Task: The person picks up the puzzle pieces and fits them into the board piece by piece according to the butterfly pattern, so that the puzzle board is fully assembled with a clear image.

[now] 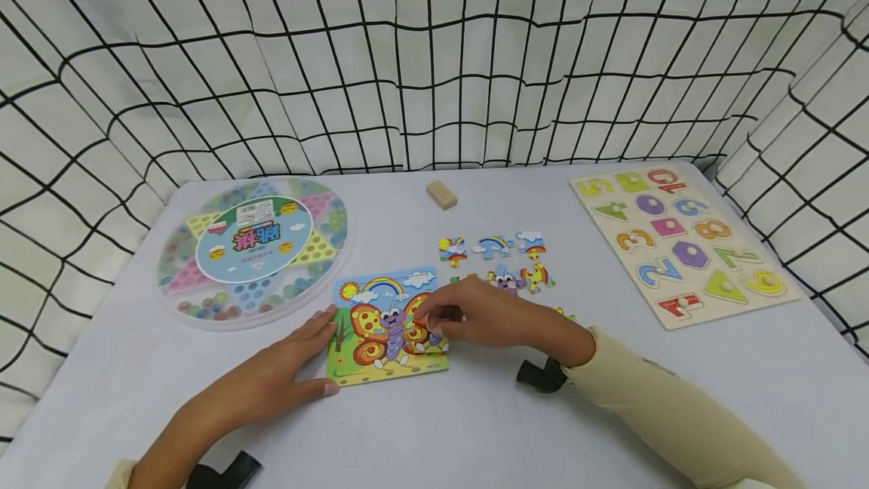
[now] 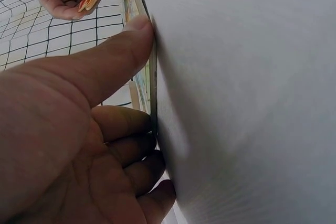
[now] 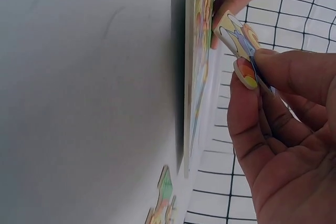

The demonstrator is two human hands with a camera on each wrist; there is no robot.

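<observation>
A butterfly picture puzzle board (image 1: 349, 378) lies flat on the white table. At its left edge my left hand (image 1: 278, 376) rests with thumb and fingers spread; in the left wrist view the thumb touches the board's side (image 2: 153, 85). Over the board's right part, my right hand (image 1: 478, 313) pinches a puzzle piece (image 3: 242, 43) between thumb and fingers. The piece shows purple, orange and yellow and is tilted, apart from the board in the right wrist view. Several loose puzzle pieces, among them a rainbow piece (image 1: 494, 246), lie right of the board, some partly hidden by the right hand.
A round Chinese checkers set (image 1: 254, 247) with marbles stands at the left. On the right lies a wooden number puzzle board (image 1: 686, 244). A small wooden block (image 1: 441, 195) sits toward the back. Black netting (image 1: 434, 85) over white cloth encloses the table's far side and flanks.
</observation>
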